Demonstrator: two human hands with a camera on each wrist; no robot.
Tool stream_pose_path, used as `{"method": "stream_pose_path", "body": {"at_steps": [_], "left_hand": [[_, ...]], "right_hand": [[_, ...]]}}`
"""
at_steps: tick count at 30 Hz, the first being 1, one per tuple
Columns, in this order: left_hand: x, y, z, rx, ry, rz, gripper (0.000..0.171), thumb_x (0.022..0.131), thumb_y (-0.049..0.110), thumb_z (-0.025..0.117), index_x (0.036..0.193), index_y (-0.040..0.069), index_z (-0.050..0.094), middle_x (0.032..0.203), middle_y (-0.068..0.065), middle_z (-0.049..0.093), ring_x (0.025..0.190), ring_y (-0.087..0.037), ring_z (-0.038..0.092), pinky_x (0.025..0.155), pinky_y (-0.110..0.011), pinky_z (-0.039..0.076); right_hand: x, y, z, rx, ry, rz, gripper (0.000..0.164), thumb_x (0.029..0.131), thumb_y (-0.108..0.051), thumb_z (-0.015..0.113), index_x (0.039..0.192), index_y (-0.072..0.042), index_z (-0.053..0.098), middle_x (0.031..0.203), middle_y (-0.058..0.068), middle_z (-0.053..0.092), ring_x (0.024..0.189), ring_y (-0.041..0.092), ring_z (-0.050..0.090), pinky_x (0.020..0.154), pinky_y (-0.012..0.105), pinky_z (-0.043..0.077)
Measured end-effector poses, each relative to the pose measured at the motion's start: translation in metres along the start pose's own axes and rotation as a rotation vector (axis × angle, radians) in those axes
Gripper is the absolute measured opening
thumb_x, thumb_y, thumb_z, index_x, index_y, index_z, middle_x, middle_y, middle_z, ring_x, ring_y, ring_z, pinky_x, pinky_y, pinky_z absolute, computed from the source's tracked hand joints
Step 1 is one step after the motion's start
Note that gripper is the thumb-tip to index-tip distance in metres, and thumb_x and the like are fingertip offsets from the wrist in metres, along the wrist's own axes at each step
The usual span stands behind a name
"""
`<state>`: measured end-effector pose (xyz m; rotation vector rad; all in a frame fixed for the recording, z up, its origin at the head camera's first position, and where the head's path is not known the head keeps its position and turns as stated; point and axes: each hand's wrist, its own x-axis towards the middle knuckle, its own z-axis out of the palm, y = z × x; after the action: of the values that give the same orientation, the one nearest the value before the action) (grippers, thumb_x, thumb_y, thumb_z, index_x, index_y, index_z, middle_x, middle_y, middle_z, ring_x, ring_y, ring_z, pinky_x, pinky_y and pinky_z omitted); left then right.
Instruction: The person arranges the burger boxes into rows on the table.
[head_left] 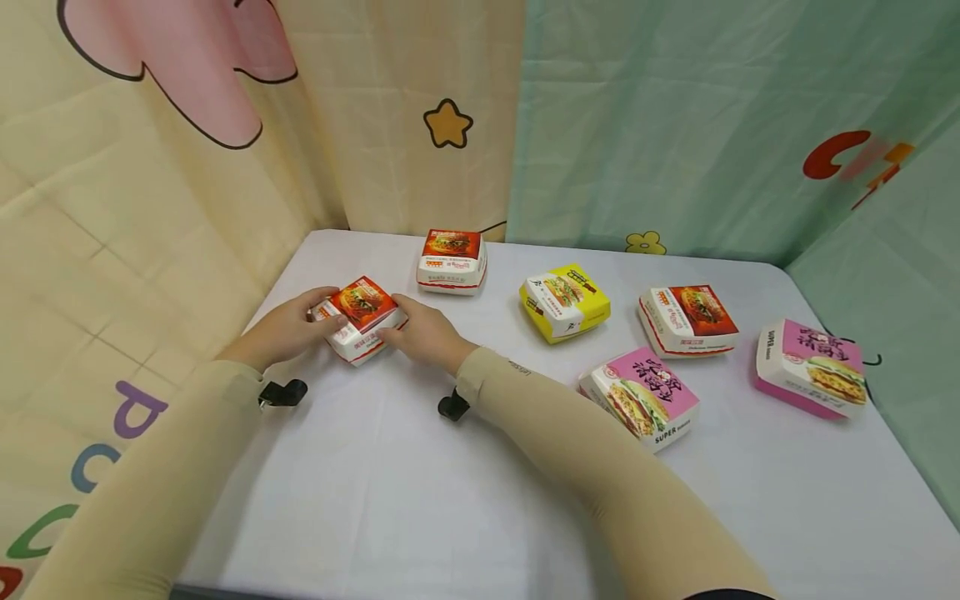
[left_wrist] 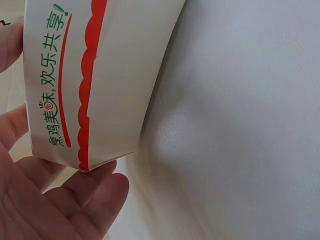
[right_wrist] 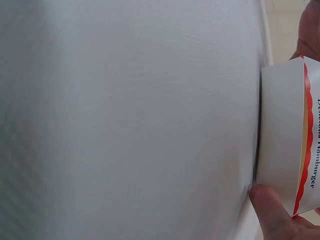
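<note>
A red and white burger box (head_left: 365, 307) is held between both hands at the left of the table. My left hand (head_left: 288, 332) grips its left side, thumb near the front corner and fingers behind. On the opposite side my right hand (head_left: 429, 335) holds it, thumb at the front. In the left wrist view the box's white wall (left_wrist: 122, 70) is close to the cloth, with fingertips (left_wrist: 112, 192) curled near its lower corner. The right wrist view has the box's base (right_wrist: 281, 125) low at the tabletop; whether it touches cannot be told.
Behind stands another red and white box (head_left: 452, 262). To the right are a yellow box (head_left: 566, 302), a third red and white box (head_left: 688, 321) and two pink boxes (head_left: 641, 396), one of them beside my right forearm. Curtains (head_left: 637, 125) hang around the white-covered table (head_left: 420, 500).
</note>
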<state>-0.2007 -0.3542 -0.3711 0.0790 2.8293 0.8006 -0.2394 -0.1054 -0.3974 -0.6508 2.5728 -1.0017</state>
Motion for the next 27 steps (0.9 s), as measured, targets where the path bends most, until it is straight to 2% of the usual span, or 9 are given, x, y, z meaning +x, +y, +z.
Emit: {"method": "stream_pose_path", "body": {"at_steps": [8,12,15,19,23,27], "left_hand": [[0.002,-0.001,0.005,-0.035,0.000,0.006,0.080,0.102,0.060,0.058,0.164,0.015,0.035,0.154,-0.028,0.051,0.131,-0.045,0.054,0.108,-0.063,0.043],[0.004,0.000,0.007,-0.052,0.004,0.013,0.080,0.101,0.059,0.060,0.164,0.016,0.036,0.154,-0.028,0.052,0.130,-0.045,0.054,0.107,-0.062,0.043],[0.004,0.002,0.008,-0.061,0.008,0.018,0.078,0.101,0.058,0.061,0.164,0.018,0.037,0.150,-0.026,0.055,0.125,-0.042,0.058,0.103,-0.056,0.046],[0.003,0.005,0.010,-0.058,0.011,0.030,0.078,0.102,0.059,0.061,0.164,0.019,0.037,0.151,-0.026,0.055,0.123,-0.042,0.062,0.100,-0.055,0.048],[0.001,0.010,0.012,-0.062,0.010,0.044,0.078,0.102,0.058,0.061,0.165,0.018,0.036,0.156,-0.028,0.050,0.128,-0.045,0.061,0.103,-0.058,0.048],[0.000,0.015,0.015,-0.068,0.012,0.057,0.078,0.102,0.056,0.062,0.164,0.017,0.036,0.155,-0.029,0.050,0.129,-0.045,0.061,0.106,-0.059,0.048]], "right_hand": [[-0.001,0.002,0.000,0.009,0.024,-0.007,0.072,0.103,-0.041,0.068,0.164,-0.017,0.038,0.166,0.002,0.046,0.140,0.018,0.054,0.121,0.038,0.043],[-0.003,0.002,-0.003,-0.011,0.044,-0.013,0.069,0.103,-0.041,0.068,0.163,-0.018,0.041,0.158,0.003,0.055,0.121,0.019,0.063,0.110,0.037,0.051],[-0.005,0.002,-0.007,-0.010,0.049,-0.005,0.069,0.103,-0.042,0.068,0.163,-0.020,0.042,0.156,0.003,0.057,0.110,0.018,0.062,0.104,0.037,0.052],[-0.008,0.004,-0.012,0.002,0.056,0.007,0.068,0.102,-0.042,0.069,0.162,-0.022,0.043,0.156,0.002,0.057,0.107,0.017,0.060,0.101,0.036,0.053],[-0.012,0.006,-0.019,0.002,0.059,-0.002,0.067,0.102,-0.042,0.069,0.162,-0.023,0.044,0.154,0.004,0.058,0.103,0.019,0.061,0.094,0.036,0.053],[-0.018,0.007,-0.026,-0.008,0.041,-0.001,0.067,0.103,-0.042,0.067,0.163,-0.024,0.042,0.157,0.003,0.056,0.104,0.020,0.059,0.094,0.034,0.051]]}}
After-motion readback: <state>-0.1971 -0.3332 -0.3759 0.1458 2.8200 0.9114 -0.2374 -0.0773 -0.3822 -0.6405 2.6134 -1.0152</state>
